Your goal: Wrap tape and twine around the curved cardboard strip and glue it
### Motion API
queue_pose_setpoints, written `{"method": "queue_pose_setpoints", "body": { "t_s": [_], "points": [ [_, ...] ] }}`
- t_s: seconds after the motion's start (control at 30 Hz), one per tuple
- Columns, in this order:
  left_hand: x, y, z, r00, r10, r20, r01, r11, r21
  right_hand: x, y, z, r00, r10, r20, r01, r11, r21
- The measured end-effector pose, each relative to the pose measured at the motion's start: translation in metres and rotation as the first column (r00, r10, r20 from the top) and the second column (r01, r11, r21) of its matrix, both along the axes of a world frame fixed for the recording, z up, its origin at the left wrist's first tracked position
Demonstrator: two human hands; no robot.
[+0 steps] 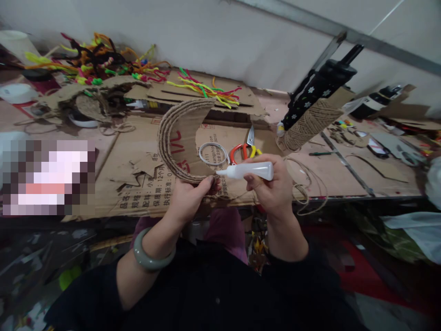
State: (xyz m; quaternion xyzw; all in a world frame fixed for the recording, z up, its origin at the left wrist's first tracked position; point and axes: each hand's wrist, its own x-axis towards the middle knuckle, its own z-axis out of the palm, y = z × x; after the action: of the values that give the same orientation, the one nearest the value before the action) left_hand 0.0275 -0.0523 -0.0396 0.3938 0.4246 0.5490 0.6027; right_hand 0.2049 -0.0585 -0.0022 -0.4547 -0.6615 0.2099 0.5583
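My left hand (193, 197) is closed on the lower end of a crescent-shaped cardboard piece (182, 138) whose outer edge is wrapped with rows of twine. My right hand (275, 188) grips a white glue bottle (250, 171), held sideways with its nozzle touching the crescent's lower edge near my left fingertips. A grey-green bangle (151, 257) sits on my left wrist. Both hands hover just over the table's front edge.
Flat printed cardboard sheets (138, 184) cover the table. Red-handled scissors (243, 149) and a white ring (212, 154) lie behind my hands. A twine-wrapped tube (310, 124), loose twine (306, 188), pipe cleaners (206, 89) and cardboard scraps lie around. A blurred patch sits at left.
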Motion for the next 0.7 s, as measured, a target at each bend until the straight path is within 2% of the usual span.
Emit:
{"method": "queue_pose_setpoints", "body": {
  "t_s": [0.13,0.23,0.33,0.5,0.7],
  "points": [
    [0.0,0.0,0.0,1.0,-0.006,-0.02,0.006,1.0,0.008,-0.002,0.0,0.0,0.992,0.082,-0.095,-0.086,0.996,-0.035],
    [-0.001,0.0,0.0,0.999,-0.007,-0.049,0.008,1.0,0.024,-0.007,0.001,0.001,0.984,0.107,-0.145,-0.109,0.994,-0.006],
    [-0.002,0.0,0.0,0.999,-0.022,-0.048,0.023,0.999,0.022,-0.012,0.002,0.002,0.977,0.092,-0.192,-0.085,0.995,0.047],
    [0.0,0.0,0.003,0.999,0.004,-0.054,-0.002,0.999,0.034,-0.02,0.002,0.001,0.975,0.016,-0.223,-0.004,0.998,0.055],
    [0.001,-0.001,0.007,1.0,-0.007,-0.013,0.007,1.0,0.0,-0.021,0.002,-0.004,0.98,0.069,-0.184,-0.042,0.989,0.143]
  ]
}}
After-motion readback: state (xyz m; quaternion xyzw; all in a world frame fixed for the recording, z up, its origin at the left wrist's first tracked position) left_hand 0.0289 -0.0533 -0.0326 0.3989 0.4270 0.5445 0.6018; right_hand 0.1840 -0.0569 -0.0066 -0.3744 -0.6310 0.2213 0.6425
